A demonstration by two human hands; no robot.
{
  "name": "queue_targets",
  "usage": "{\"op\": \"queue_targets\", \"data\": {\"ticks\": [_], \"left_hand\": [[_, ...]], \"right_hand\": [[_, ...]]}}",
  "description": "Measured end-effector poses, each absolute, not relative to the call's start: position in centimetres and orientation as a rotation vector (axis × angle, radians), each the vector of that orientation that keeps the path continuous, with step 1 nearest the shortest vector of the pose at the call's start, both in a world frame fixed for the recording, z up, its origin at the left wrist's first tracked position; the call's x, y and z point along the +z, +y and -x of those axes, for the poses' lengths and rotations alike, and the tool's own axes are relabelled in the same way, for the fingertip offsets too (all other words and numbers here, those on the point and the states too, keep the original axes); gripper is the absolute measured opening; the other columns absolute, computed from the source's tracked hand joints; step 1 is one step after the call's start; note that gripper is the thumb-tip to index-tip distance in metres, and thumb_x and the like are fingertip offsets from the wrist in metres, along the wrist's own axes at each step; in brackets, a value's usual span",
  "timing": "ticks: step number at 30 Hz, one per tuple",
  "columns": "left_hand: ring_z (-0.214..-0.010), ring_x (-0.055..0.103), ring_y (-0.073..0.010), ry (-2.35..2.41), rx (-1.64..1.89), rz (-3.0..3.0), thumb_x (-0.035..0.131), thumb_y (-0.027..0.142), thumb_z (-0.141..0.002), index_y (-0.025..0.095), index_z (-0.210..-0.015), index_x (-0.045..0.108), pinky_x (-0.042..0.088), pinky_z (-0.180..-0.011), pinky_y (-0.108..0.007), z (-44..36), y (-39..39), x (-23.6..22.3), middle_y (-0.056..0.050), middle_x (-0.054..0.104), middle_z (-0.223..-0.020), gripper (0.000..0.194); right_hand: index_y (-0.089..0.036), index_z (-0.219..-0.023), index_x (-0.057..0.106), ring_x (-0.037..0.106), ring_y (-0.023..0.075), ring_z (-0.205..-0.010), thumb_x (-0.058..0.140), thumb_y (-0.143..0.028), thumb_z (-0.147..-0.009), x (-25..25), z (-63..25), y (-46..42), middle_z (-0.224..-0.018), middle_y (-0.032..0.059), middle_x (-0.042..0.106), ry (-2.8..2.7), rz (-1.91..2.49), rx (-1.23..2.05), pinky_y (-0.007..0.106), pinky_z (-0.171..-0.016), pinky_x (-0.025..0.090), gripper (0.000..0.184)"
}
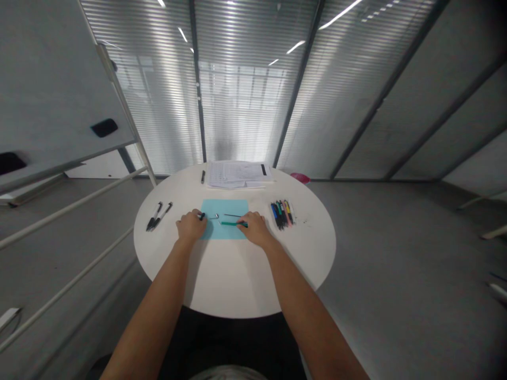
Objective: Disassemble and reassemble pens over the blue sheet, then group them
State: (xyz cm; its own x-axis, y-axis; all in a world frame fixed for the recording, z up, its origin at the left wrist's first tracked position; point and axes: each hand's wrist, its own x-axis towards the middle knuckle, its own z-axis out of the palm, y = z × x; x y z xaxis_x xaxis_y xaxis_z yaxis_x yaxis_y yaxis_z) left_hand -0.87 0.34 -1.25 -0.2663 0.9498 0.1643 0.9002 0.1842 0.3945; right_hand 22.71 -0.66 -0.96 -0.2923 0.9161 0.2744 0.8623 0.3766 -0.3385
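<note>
A light blue sheet point(225, 210) lies on the round white table point(237, 285). My left hand point(190, 227) rests on the sheet's left edge, fingers closed on a small dark pen part point(202, 216). My right hand point(255, 228) is at the sheet's right edge, fingers pinched on a green pen barrel point(229, 223) that lies flat on the sheet. A thin dark refill point(233, 215) and a small silvery piece point(216, 215) lie on the sheet between the hands.
Two black pens point(158, 215) lie at the table's left. Several coloured pens point(282, 213) lie at the right. Papers point(237, 174) and a dark pen point(203, 176) sit at the far edge. A whiteboard on a stand point(59, 105) is at the left, glass walls behind.
</note>
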Motion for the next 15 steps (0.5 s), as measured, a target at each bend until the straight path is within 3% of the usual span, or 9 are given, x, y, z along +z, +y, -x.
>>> {"op": "queue_targets", "data": {"ticks": [4, 8, 11, 15], "left_hand": [[-0.089, 0.060, -0.0250, 2.160, 0.988, -1.742, 0.050, 0.037, -0.078, 0.020, -0.102, 0.065, 0.043, -0.079, -0.037, 1.0, 1.0, -1.6, -0.010, 0.068, -0.093, 0.033], [-0.066, 0.056, -0.0149, 1.686, 1.388, -1.533, 0.053, 0.038, -0.077, 0.016, -0.101, 0.067, 0.042, -0.064, -0.027, -0.2, 1.3, -1.3, -0.006, 0.066, -0.081, 0.035], [-0.052, 0.047, -0.0100, 1.382, 1.480, -1.283, 0.056, 0.038, -0.074, 0.013, -0.101, 0.067, 0.038, -0.054, -0.024, -1.4, 1.0, -0.9, -0.002, 0.059, -0.068, 0.038], [-0.048, 0.042, -0.0078, 1.201, 1.444, -1.204, 0.054, 0.040, -0.075, 0.012, -0.094, 0.068, 0.034, -0.048, -0.022, -2.4, 0.5, -0.7, 0.002, 0.049, -0.059, 0.036]], "right_hand": [[-0.025, -0.094, 0.066, 0.053, 0.0203, -0.097, 0.059, -0.030, -0.084, -1.6, -22.9, -0.1, -0.095, 0.0031, 0.066, -2.077, 1.491, 0.285, 0.034, -0.085, 0.035, 0.014], [-0.022, -0.109, 0.056, 0.057, 0.0141, -0.076, 0.049, -0.029, -0.086, -2.3, -22.8, 0.9, -0.084, 0.0006, 0.063, -1.792, 1.319, 0.597, 0.028, -0.073, 0.043, 0.024], [-0.023, -0.117, 0.048, 0.052, 0.0100, -0.057, 0.047, -0.031, -0.084, -2.3, -22.4, 1.3, -0.075, -0.0035, 0.056, -1.595, 1.156, 0.873, 0.023, -0.057, 0.042, 0.034], [-0.024, -0.108, 0.057, 0.047, 0.0061, -0.051, 0.056, -0.033, -0.076, -1.5, -21.9, 0.9, -0.078, -0.0037, 0.052, -1.519, 1.059, 1.066, 0.019, -0.047, 0.037, 0.033]]}}
